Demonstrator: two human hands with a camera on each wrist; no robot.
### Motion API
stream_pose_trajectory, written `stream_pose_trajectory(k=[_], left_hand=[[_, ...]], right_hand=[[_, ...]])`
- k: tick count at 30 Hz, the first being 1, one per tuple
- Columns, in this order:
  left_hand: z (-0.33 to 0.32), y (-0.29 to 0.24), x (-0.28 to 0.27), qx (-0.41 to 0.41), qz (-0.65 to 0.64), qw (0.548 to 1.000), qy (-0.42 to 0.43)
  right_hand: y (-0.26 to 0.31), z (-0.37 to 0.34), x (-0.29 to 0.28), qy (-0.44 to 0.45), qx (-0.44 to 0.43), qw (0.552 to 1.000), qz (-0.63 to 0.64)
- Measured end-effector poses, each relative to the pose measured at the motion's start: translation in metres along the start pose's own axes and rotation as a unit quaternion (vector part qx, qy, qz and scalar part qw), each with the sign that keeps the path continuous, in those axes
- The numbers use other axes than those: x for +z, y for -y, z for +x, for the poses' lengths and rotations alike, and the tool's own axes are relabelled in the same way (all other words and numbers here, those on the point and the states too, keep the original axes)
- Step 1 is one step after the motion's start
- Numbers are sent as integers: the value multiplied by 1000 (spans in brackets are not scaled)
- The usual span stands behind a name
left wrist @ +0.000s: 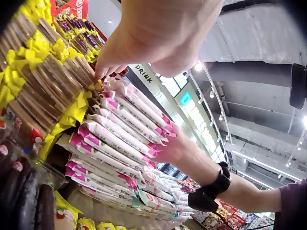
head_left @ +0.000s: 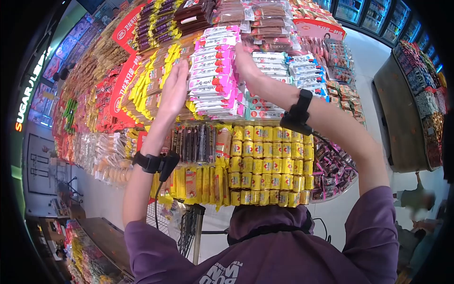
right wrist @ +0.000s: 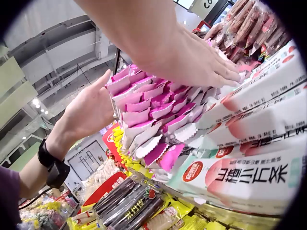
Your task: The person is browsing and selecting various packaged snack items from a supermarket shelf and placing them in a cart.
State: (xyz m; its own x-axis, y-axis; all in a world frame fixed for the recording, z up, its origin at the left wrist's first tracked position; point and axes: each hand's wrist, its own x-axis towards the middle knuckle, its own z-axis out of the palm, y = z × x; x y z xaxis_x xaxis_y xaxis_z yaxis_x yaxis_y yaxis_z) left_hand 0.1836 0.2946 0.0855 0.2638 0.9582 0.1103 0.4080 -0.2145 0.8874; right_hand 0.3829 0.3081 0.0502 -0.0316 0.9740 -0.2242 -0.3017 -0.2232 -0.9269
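A tall stack of white-and-pink snack packets lies between the two hands in the head view. My left hand is flat along the stack's left side, fingers straight and pointing away. On the opposite side my right hand rests its palm edge-on near the packets' pink ends. The right wrist view shows those crimped pink ends layered in rows, with the straight fingers of the right hand lying along them. From the left wrist, the packets appear in neat layers under the left hand.
Yellow-wrapped brown sticks border the stack on the left. White-and-teal packets lie to its right. Nearer the body are dark sticks and rows of yellow cylindrical packs. Red curved signs stand among the sweets.
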Motion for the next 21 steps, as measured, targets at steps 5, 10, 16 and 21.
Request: stream_pose_trajectory(k=[5,10,16,21], left_hand=[[-8,6,16,14,-19,999,-39],[-7,7,25,37,-30,997,-68],[-3,9,32,39,-49,994,-84],[-10,3,30,7,-77,994,-75]], right_hand=[[1,-8,6,-21,-3,1000,-2],[-11,23,-24,-34,-28,999,-2],[-6,8,1,-79,-31,996,-4],[3,-18,7,-39,-32,997,54]])
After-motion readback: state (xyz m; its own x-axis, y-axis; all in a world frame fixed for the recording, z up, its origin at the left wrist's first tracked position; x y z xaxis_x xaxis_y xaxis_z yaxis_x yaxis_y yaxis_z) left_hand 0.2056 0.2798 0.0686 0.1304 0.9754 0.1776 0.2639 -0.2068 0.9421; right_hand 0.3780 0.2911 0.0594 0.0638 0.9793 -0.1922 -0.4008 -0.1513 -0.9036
